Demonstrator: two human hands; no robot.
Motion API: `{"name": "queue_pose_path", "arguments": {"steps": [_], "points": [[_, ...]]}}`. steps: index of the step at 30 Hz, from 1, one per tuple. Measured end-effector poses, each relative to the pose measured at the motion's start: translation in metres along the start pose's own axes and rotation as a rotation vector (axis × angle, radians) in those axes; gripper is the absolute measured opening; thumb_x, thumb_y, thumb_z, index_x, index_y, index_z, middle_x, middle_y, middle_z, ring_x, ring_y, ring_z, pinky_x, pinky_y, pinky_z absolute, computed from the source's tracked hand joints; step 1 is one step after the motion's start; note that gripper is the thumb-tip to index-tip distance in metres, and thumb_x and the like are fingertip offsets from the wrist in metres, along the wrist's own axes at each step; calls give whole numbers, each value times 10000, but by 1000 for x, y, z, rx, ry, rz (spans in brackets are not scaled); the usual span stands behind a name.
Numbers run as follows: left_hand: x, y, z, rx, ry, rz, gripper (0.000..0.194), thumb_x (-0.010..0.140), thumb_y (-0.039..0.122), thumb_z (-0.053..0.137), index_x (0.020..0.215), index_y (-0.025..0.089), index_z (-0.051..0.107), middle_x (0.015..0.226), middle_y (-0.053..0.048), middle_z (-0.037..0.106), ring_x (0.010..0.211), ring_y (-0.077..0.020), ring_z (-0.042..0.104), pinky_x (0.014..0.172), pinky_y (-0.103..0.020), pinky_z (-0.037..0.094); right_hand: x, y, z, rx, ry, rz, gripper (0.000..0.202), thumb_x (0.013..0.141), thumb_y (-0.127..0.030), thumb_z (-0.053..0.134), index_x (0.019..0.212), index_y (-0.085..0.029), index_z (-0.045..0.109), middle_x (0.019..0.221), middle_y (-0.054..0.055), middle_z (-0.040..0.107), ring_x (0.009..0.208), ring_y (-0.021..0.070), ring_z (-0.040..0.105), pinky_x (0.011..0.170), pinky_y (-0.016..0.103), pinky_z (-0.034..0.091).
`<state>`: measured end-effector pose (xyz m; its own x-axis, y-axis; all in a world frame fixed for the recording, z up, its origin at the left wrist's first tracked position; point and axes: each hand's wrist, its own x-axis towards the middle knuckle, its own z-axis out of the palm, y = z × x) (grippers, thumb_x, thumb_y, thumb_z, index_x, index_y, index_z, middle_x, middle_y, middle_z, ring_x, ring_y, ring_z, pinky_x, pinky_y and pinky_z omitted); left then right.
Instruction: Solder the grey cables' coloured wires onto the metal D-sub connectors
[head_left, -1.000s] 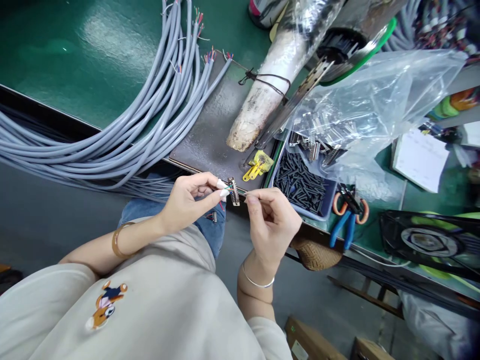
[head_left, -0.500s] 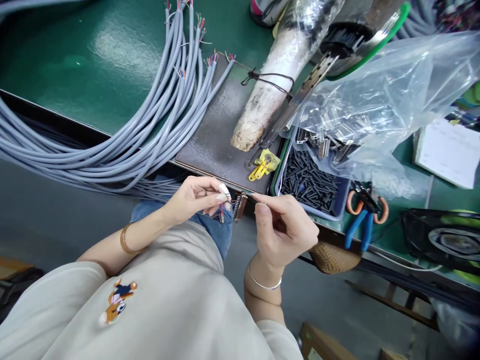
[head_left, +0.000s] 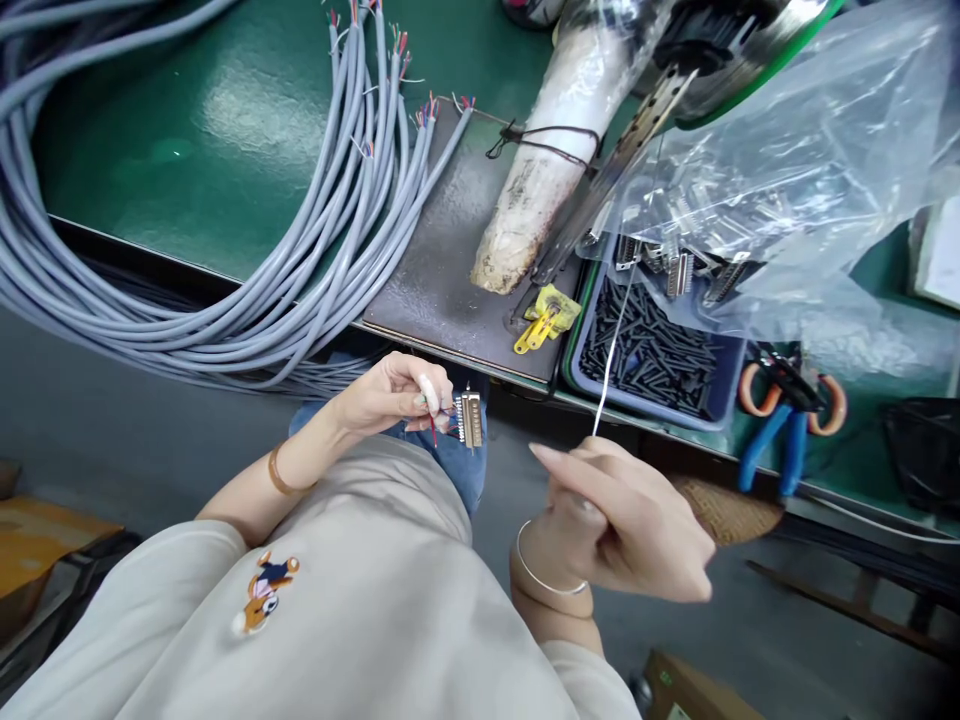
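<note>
My left hand [head_left: 401, 395] is closed in a pinch on thin coloured wires; a red wire [head_left: 433, 432] hangs below its fingertips. Right beside those fingers is a D-sub connector [head_left: 469, 420] with a row of metal pins, above my knee. How the fingers bear on the connector is partly hidden. My right hand [head_left: 622, 515] is curled, away from the connector to the right. From its fingers a thin pale wire [head_left: 611, 355] runs up over the blue tray towards the green-rimmed reel [head_left: 757, 65].
Grey cables [head_left: 300, 270] with stripped ends lie at left on the green bench [head_left: 180, 190]. A wrapped white tube [head_left: 536, 195] points down at a dark plate [head_left: 435, 270]. The blue tray [head_left: 724, 415] holds black sleeves, a plastic bag [head_left: 817, 150] has connectors, and pliers [head_left: 780, 445] lie right.
My right hand has moved right and down, away from the connector, and a pale wire now stretches up from it. My left hand stays at the connector. The view has shifted slightly.
</note>
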<state>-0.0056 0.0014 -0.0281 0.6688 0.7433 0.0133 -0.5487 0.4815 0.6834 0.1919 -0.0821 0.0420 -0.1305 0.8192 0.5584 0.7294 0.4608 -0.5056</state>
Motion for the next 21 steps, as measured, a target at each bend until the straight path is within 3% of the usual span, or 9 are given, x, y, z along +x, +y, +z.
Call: {"name": "queue_pose_path", "arguments": {"steps": [2,5,8,12,15,17,21], "points": [[-1,2,4,55,13,-9,314,760,403,877,654,146,729,650,-50,679,477,-88,574,402,-171,432,6,-5,2,5,42,12,236,1012,-294,594,1198,-238,728,672,-21,645,525,102,545,522,274,422],[-2,7,15,203,105,2,216,791,334,864,759,142,770,707,-49,707,552,-84,609,488,-166,483,17,-8,10,-39,-66,40,285,950,-268,706,1234,-250,708,787,-22,699,618,87,619,558,230,463],[-2,11,30,328,212,50,196,760,278,886,767,136,751,703,-24,697,609,-98,658,575,-176,544,23,-5,15,-115,-141,8,203,960,-205,679,1161,-217,703,838,-17,720,678,80,651,606,208,470],[2,10,44,442,355,79,233,703,262,916,762,129,734,700,-15,708,588,-87,638,576,-172,551,21,0,18,-226,-146,-20,46,981,-164,629,969,-188,667,775,-18,702,606,75,603,573,230,417],[5,8,50,469,429,84,264,680,288,927,763,132,731,695,-11,716,578,-85,629,567,-172,553,20,6,19,-201,-155,10,133,996,-190,609,864,-202,623,739,-25,678,577,74,566,558,238,392],[8,9,52,453,448,92,286,669,307,933,754,135,722,678,-8,710,573,-85,629,558,-170,549,20,11,18,-102,-83,105,171,998,-208,602,828,-208,614,728,-34,659,571,71,549,554,227,392],[10,16,52,332,433,96,310,649,285,950,762,139,700,686,-3,711,571,-71,617,547,-151,524,19,20,12,85,281,394,216,1005,-274,594,812,-203,660,680,-47,628,542,71,535,522,212,391]]}}
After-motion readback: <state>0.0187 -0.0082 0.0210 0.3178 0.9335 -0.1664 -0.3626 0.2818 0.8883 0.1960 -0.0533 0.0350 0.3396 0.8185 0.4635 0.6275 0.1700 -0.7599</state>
